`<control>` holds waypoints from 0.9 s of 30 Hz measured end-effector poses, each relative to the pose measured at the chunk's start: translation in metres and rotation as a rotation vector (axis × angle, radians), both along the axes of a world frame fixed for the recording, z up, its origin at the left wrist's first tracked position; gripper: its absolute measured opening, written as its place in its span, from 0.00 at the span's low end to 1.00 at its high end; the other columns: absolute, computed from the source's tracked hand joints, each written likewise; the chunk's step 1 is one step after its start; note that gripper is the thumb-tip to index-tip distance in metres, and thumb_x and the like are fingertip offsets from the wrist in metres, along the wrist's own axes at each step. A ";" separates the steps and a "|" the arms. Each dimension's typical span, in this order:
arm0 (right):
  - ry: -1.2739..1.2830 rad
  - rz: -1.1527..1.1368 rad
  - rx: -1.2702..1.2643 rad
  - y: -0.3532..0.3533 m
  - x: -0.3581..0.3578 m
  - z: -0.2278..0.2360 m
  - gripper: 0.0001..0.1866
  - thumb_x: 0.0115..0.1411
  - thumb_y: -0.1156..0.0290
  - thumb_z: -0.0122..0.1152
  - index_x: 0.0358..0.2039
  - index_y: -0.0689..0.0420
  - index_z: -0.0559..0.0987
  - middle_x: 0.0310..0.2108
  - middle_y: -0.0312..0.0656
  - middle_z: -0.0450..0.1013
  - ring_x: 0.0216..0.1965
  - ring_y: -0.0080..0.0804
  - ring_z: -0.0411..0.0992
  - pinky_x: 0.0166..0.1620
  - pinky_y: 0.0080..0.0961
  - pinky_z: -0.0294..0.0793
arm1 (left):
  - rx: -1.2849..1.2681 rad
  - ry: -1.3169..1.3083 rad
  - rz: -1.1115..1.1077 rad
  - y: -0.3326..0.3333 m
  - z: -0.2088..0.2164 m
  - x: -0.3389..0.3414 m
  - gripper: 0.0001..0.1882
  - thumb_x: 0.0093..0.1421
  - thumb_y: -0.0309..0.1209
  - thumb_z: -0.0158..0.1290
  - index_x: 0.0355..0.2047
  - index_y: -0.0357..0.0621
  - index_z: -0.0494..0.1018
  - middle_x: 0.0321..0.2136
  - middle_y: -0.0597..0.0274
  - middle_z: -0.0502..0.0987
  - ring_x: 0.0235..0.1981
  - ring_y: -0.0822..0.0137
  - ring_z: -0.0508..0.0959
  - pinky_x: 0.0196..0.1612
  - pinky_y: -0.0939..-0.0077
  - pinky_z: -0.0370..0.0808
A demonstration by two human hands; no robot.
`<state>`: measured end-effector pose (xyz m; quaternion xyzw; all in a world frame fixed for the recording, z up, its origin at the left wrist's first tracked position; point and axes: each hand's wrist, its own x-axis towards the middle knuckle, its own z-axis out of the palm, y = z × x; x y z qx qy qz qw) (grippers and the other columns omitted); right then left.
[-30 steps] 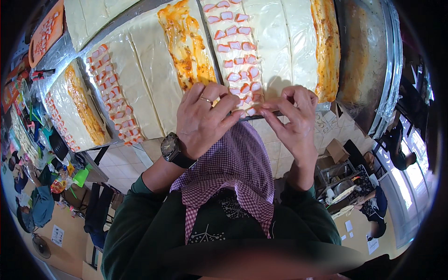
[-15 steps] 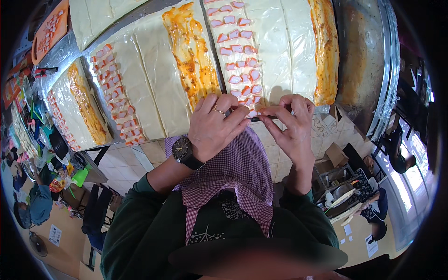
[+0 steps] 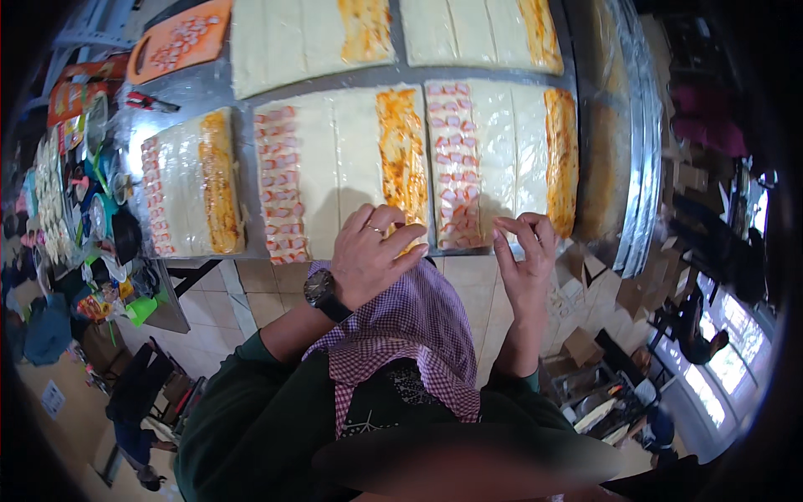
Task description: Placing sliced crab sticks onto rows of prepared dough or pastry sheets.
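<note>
My left hand (image 3: 376,259), with a ring and a black watch, hovers at the near edge of the middle dough sheet (image 3: 318,180). Its fingers are curled, thumb and forefinger close together. Over the near edge of the right-hand dough sheet (image 3: 496,142), my right hand (image 3: 527,255) has thumb and forefinger pinched. Whether either hand holds something small cannot be made out. Rows of red-and-white crab stick pieces (image 3: 457,159) lie along that sheet's left side, and an orange sauce strip (image 3: 560,159) covers its right side. The middle sheet has similar crab stick pieces (image 3: 281,184) and orange sauce (image 3: 401,146).
A smaller filled dough sheet (image 3: 180,184) lies at left. Farther back are two sheets with sauce strips (image 3: 365,29) and an orange cutting board (image 3: 180,42) with chopped crab stick. A red-and-black tool (image 3: 152,102) lies nearby. Plastic-wrapped trays (image 3: 615,151) flank the right side.
My hands have drawn apart, the left one leaving the crab stick row's near end. The view has shifted, showing more of the table's far side.
</note>
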<state>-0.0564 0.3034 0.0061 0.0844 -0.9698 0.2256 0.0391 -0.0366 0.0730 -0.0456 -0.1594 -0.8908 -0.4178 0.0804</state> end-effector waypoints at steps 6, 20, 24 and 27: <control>0.031 0.132 -0.033 -0.027 -0.017 0.019 0.10 0.49 0.74 0.67 0.34 0.51 0.81 0.32 0.37 0.68 0.37 0.32 0.67 0.44 0.29 0.60 | -0.086 -0.018 0.157 -0.064 0.033 0.020 0.10 0.48 0.32 0.63 0.32 0.50 0.78 0.30 0.66 0.70 0.31 0.65 0.70 0.38 0.70 0.68; 0.049 0.362 -0.035 -0.138 -0.047 0.087 0.08 0.52 0.75 0.64 0.35 0.53 0.81 0.32 0.38 0.69 0.37 0.33 0.69 0.44 0.30 0.63 | -0.047 -0.051 0.532 -0.203 0.085 0.088 0.04 0.51 0.28 0.59 0.28 0.44 0.78 0.31 0.60 0.74 0.34 0.59 0.74 0.39 0.67 0.71; -0.021 0.362 -0.176 -0.197 -0.036 0.089 0.09 0.51 0.79 0.64 0.34 0.56 0.81 0.30 0.40 0.69 0.34 0.36 0.69 0.39 0.30 0.68 | -0.043 -0.007 0.588 -0.262 0.092 0.087 0.04 0.49 0.28 0.59 0.27 0.46 0.77 0.31 0.62 0.74 0.36 0.59 0.73 0.40 0.65 0.70; -0.090 0.473 -0.210 -0.244 -0.029 0.077 0.10 0.50 0.79 0.64 0.35 0.56 0.81 0.31 0.43 0.70 0.35 0.38 0.70 0.39 0.30 0.68 | -0.051 -0.010 0.697 -0.306 0.078 0.096 0.05 0.50 0.27 0.59 0.29 0.45 0.77 0.33 0.60 0.76 0.37 0.59 0.75 0.41 0.66 0.71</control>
